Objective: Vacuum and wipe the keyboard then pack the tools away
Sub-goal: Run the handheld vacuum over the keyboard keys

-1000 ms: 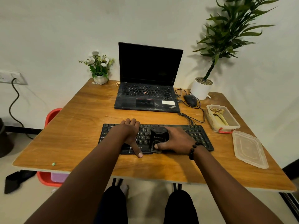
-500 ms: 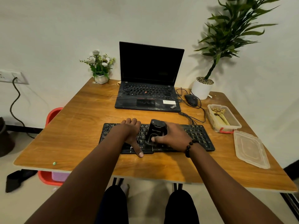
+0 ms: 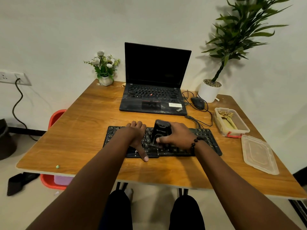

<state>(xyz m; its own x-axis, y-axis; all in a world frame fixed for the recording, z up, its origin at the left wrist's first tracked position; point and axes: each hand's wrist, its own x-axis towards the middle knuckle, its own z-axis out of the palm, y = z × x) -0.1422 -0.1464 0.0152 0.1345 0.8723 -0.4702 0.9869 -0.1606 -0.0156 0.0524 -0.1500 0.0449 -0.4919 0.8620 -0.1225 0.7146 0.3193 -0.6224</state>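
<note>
A black keyboard (image 3: 209, 141) lies across the near middle of the wooden table (image 3: 79, 135). My right hand (image 3: 177, 135) is shut on a small black handheld vacuum (image 3: 162, 130), which stands on the keys near the keyboard's middle, tilted slightly away from me. My left hand (image 3: 136, 135) lies flat on the left half of the keyboard, fingers spread and thumb reaching past its front edge. A clear plastic box (image 3: 232, 123) with yellowish cloths inside sits at the right, and its loose lid (image 3: 259, 155) lies in front of it.
An open black laptop (image 3: 154, 90) stands behind the keyboard. A black mouse (image 3: 197, 102) with tangled cable sits right of it. A white potted plant (image 3: 209, 90) is at the back right, a small flower pot (image 3: 105, 77) at the back left. A red bin (image 3: 54, 118) stands beneath the table's left side.
My right hand has slid the vacuum leftward and away from me across the keys, toward the keyboard's middle. My left hand has stayed in place.
</note>
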